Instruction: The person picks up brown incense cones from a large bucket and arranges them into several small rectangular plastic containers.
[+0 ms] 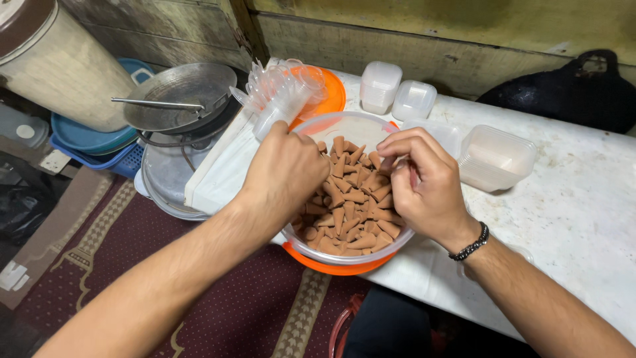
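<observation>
inside, bowl (397, 242) holds brown cones (351, 205).

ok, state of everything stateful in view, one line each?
bowl: open, about half full of brown cones
left hand: reaching into bowl, fingers hidden
right hand: fingers pinched on a cone
rectangular tub: empty, no lid
small tubs: stacked upside down

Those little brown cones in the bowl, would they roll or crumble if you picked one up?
The cones look matte and clay-like, so probably light and somewhat brittle. Tapered, one would likely roll in a curve, not straight. They lie loosely heaped in the clear bowl, so pushing may shift its neighbours. The right hand seems to pinch one easily.
</observation>
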